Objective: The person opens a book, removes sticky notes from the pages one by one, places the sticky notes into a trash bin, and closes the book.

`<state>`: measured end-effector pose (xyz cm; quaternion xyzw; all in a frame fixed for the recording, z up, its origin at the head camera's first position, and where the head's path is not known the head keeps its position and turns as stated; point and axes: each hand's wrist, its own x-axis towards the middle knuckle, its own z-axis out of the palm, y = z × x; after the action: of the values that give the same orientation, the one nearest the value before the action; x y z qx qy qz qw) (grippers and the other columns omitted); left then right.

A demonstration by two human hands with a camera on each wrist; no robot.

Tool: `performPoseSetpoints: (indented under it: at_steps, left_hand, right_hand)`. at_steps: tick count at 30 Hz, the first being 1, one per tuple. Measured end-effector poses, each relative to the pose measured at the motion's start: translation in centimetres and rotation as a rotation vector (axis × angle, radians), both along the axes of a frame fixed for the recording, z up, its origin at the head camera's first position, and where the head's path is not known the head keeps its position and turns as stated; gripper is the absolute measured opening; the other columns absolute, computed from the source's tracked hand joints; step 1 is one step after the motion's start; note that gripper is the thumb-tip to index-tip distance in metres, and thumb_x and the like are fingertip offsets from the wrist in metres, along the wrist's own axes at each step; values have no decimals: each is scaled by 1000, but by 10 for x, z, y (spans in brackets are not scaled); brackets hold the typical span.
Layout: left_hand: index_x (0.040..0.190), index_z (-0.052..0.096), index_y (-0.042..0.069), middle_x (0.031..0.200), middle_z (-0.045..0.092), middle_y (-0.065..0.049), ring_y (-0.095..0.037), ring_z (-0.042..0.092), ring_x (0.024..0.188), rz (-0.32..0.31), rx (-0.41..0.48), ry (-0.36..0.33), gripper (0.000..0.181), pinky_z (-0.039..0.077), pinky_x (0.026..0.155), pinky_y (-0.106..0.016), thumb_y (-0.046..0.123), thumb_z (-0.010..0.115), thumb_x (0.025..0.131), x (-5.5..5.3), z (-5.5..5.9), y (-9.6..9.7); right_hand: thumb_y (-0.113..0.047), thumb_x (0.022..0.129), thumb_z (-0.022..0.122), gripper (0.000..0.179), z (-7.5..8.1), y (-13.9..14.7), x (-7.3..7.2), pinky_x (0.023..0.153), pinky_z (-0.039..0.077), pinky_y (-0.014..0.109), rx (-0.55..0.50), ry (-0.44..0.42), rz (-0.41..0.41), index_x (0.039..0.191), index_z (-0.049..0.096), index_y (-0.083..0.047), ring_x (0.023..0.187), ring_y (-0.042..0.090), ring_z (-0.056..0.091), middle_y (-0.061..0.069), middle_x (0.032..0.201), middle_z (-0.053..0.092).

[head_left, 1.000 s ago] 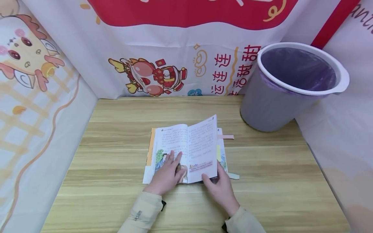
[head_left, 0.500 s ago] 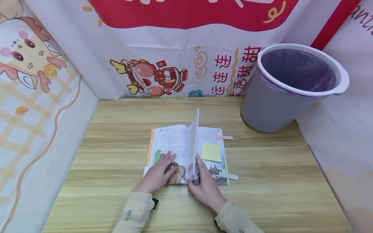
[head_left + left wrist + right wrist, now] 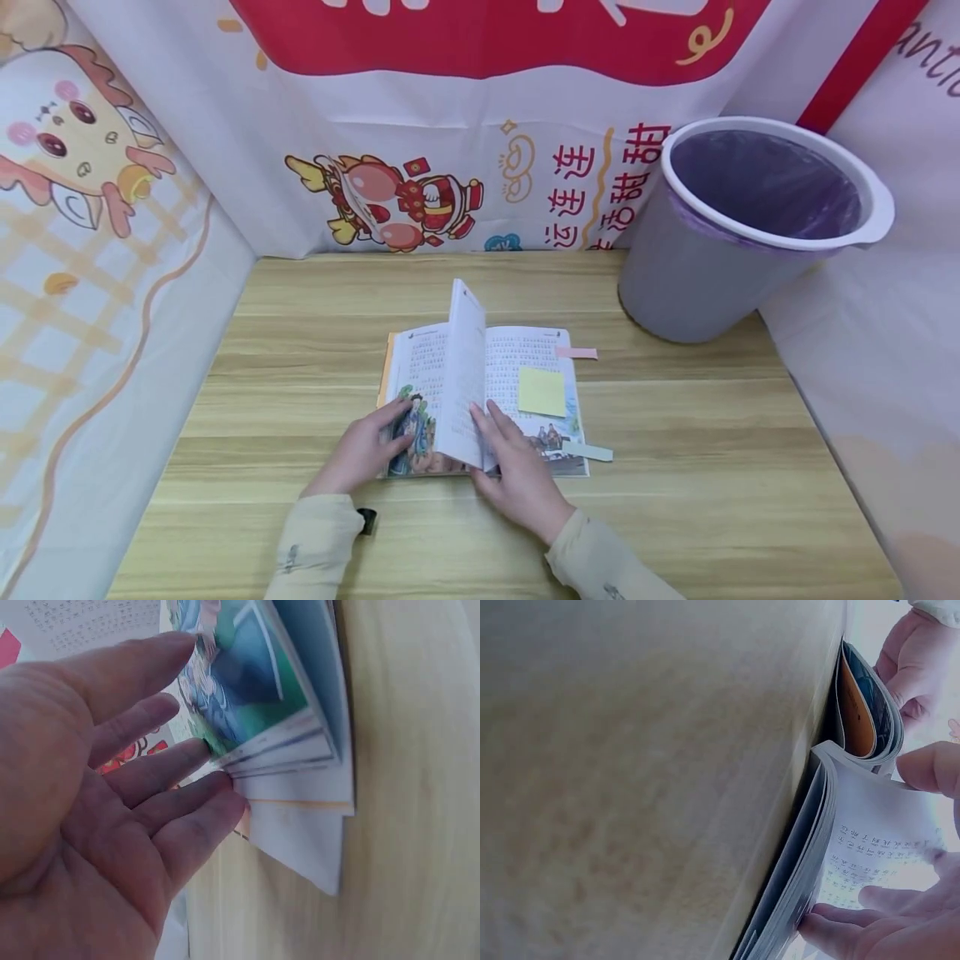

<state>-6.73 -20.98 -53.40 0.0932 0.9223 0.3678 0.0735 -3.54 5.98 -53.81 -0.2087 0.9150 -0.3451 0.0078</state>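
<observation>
An open book [image 3: 510, 354] with printed text and coloured pictures lies on the wooden table. One of its pages [image 3: 461, 375] stands up from the spine and leans left. My right hand [image 3: 517, 479] is at the spine, its extended fingers against the raised page; the right wrist view shows its thumb and fingers spread beside the text. My left hand [image 3: 363, 446] is at the book's lower left edge. In the left wrist view, its thumb reaches over the picture and its relaxed fingers [image 3: 199, 825] are right at the page edges.
On the right-hand page are a yellow sticky note [image 3: 542, 392], a pink tab [image 3: 577, 353] and a pale green tab [image 3: 588, 452], both tabs sticking out past the edge. A grey lined bin [image 3: 675, 275] stands at the back right. Printed cloth [image 3: 420, 100] hangs behind the table.
The page has swung from the right side past upright to the left, the right hand moving left with it and uncovering the sticky note. My left hand has slid left to the book's edge.
</observation>
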Motion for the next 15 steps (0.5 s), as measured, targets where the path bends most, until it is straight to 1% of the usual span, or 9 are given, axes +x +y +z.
performPoseSetpoints:
  at_steps: [3, 6, 9, 11, 12, 13, 14, 15]
  left_hand:
    - [139, 56, 4, 148, 47, -18, -41, 44, 133, 14, 33, -16, 55, 36, 109, -54, 13, 75, 88, 1, -2, -5]
    - [140, 55, 5, 145, 49, -19, -39, 47, 132, 33, 50, -37, 51, 39, 107, -52, 6, 70, 91, 2, -3, -11]
    - [143, 53, 8, 142, 53, -18, -37, 51, 128, 97, 67, -72, 50, 44, 103, -51, 1, 63, 94, 0, 0, -18]
    - [144, 51, 8, 139, 55, -19, -37, 55, 124, 148, 76, -80, 50, 47, 100, -49, 0, 60, 96, -1, 5, -25]
    - [145, 50, 8, 139, 56, -19, -36, 58, 120, 174, 86, -85, 50, 50, 97, -48, 1, 59, 97, -2, 9, -29]
    - [146, 49, 10, 139, 56, -19, -35, 63, 112, 203, 90, -85, 49, 54, 91, -45, 4, 58, 98, -3, 13, -33]
    - [147, 47, 10, 139, 55, -20, -34, 66, 102, 228, 90, -83, 49, 57, 83, -43, 8, 57, 99, -3, 18, -36]
    - [149, 45, 12, 131, 60, -23, -31, 68, 88, 247, 81, -76, 49, 59, 74, -41, 14, 56, 101, -3, 23, -38]
  right_hand:
    - [-32, 87, 74, 89, 1, -2, -1, 108, 35, 58, 32, -6, 21, 158, 20, -37, 140, 41, 34, 11, 162, 23]
    - [-37, 88, 74, 84, 2, -4, -1, 107, 32, 64, 62, -11, 41, 157, 26, -38, 139, 47, 32, 12, 162, 23]
    - [-42, 90, 71, 79, 1, -7, -2, 106, 30, 68, 108, -21, 66, 156, 28, -40, 138, 52, 29, 13, 161, 25]
    - [-43, 91, 71, 77, 0, -9, -2, 105, 30, 70, 132, -20, 82, 155, 29, -40, 137, 55, 29, 15, 160, 27]
    - [-43, 91, 70, 77, 0, -10, -2, 105, 30, 70, 143, -18, 89, 155, 29, -40, 137, 56, 28, 16, 159, 28]
    - [-43, 91, 70, 76, -1, -11, -3, 106, 29, 70, 155, -16, 95, 155, 30, -41, 137, 56, 28, 17, 159, 29]
    - [-43, 91, 70, 75, -2, -12, -3, 106, 28, 70, 162, -11, 102, 155, 31, -41, 137, 57, 27, 19, 158, 30]
    - [-43, 91, 70, 74, -2, -13, -3, 106, 27, 71, 173, -4, 107, 154, 32, -41, 137, 57, 27, 20, 157, 32]
